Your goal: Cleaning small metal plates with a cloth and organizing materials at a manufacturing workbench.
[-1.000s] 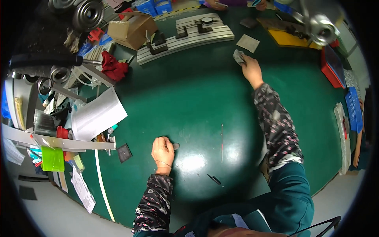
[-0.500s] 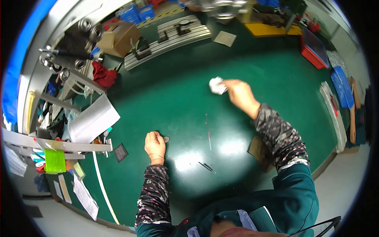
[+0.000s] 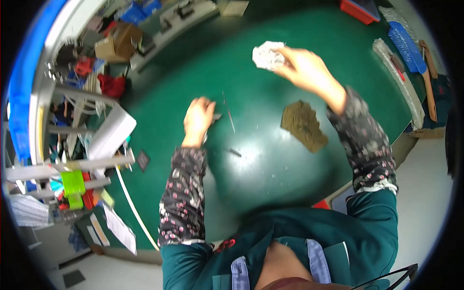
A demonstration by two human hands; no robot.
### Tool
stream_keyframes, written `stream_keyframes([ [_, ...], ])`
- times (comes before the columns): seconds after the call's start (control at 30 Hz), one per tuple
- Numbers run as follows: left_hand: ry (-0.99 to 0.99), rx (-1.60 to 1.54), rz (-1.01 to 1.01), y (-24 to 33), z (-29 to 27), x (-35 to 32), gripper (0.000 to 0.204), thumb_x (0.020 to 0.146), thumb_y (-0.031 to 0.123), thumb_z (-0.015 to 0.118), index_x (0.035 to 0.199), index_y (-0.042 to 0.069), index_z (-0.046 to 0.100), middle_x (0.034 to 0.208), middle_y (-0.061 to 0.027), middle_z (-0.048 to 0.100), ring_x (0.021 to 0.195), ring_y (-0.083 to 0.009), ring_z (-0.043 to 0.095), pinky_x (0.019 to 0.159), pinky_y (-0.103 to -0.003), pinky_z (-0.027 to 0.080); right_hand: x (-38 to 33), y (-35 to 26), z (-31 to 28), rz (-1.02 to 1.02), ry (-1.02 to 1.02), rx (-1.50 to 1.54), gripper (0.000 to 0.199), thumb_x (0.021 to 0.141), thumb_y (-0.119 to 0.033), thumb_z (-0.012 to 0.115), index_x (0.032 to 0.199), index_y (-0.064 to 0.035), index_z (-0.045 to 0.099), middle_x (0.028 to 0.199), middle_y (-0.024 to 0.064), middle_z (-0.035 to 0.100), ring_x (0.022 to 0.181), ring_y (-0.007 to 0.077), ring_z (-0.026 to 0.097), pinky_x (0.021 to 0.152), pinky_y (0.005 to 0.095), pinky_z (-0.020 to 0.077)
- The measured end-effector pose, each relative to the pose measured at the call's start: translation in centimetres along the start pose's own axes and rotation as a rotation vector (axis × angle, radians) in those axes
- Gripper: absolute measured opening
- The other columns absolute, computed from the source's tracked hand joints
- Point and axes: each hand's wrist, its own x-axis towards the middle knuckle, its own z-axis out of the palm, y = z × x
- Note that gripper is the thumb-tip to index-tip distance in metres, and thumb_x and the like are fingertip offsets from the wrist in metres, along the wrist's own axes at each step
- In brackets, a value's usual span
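Observation:
My right hand (image 3: 305, 68) is raised over the green table (image 3: 193, 63) and grips a crumpled white wad (image 3: 267, 54) of paper or cloth. My left hand (image 3: 198, 118) rests on the table with its fingers curled on a small dark flat piece (image 3: 216, 116). A thin dark rod (image 3: 231, 120) lies just right of that hand, and a short dark stick (image 3: 235, 152) lies a little nearer to me. A brownish rough pad (image 3: 303, 124) lies on the table below my right forearm.
A metal rack (image 3: 72, 166) with papers, green and red items stands at the left. A cardboard box (image 3: 118, 41) and a grey rail with fixtures (image 3: 179, 17) sit at the back. Blue and red trays (image 3: 406, 38) line the right edge.
My right hand has brought the white wad back from the far side toward me. The view has tilted down and closer. My left hand has stayed on the small dark piece.

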Motion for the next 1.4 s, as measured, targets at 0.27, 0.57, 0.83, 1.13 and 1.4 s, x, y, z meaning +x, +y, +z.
stream_keyframes([
  [0.27, -0.158, 0.108, -0.251, 1.6, 4.6, 0.1, 0.034, 0.073, 0.038, 0.057, 0.079, 0.005, 0.06, 0.091, -0.0124, 0.058, 0.089, -0.0281, 0.056, 0.077, -0.036, 0.044, -15.2, 1.8, 9.7, 0.05, -0.168, -0.281, 0.073, 0.065, -0.043, 0.065, 0.126, -0.0161, 0.037, 0.136, 0.0178, 0.02, 0.126, 0.0342, 0.017, 0.095, 0.0528, 0.0208],
  [0.57, -0.203, 0.004, -0.11, 1.2, 6.0, 1.4, 0.023, 0.076, 0.022, 0.052, 0.079, 0.0, 0.058, 0.072, -0.0154, 0.061, 0.057, -0.0225, 0.061, 0.054, -0.034, 0.048, -16.5, 4.4, 11.1, 0.032, 0.124, -0.109, 0.056, 0.072, -0.036, 0.058, 0.122, -0.0166, 0.042, 0.135, 0.0128, 0.024, 0.126, 0.0294, 0.02, 0.1, 0.0493, 0.016],
  [0.83, -0.163, -0.17, 0.046, -5.2, 6.7, 5.5, 0.015, 0.08, 0.018, 0.054, 0.078, 0.003, 0.054, 0.069, -0.0046, 0.056, 0.052, -0.0118, 0.05, 0.044, -0.025, 0.044, -37.6, 3.0, 11.5, 0.603, 0.93, -0.06, 0.039, 0.072, -0.018, 0.055, 0.108, -0.0042, 0.048, 0.117, 0.0149, 0.043, 0.111, 0.032, 0.038, 0.094, 0.0468, 0.0242],
  [1.13, -0.345, 0.231, 0.495, -10.6, -4.6, 16.9, 0.018, 0.088, 0.02, 0.04, 0.082, 0.005, 0.049, 0.067, 0.0009, 0.045, 0.06, -0.0108, 0.045, 0.056, -0.025, 0.039, -60.3, -0.2, 33.2, 1.569, 0.452, -0.371, 0.057, 0.081, -0.03, 0.047, 0.131, -0.012, 0.028, 0.137, 0.0129, 0.023, 0.127, 0.0323, 0.018, 0.102, 0.0448, 0.0152],
  [1.4, -0.402, -0.094, 0.139, -10.6, -6.4, 9.1, 0.029, 0.088, 0.025, 0.039, 0.107, 0.006, 0.051, 0.098, -0.0078, 0.05, 0.08, -0.0187, 0.051, 0.07, -0.023, 0.044, -62.1, 0.3, 36.6, 1.458, 0.398, -0.445, 0.056, 0.086, -0.043, 0.028, 0.13, -0.0084, 0.029, 0.136, 0.0139, 0.025, 0.125, 0.0318, 0.023, 0.101, 0.0448, 0.0174],
])
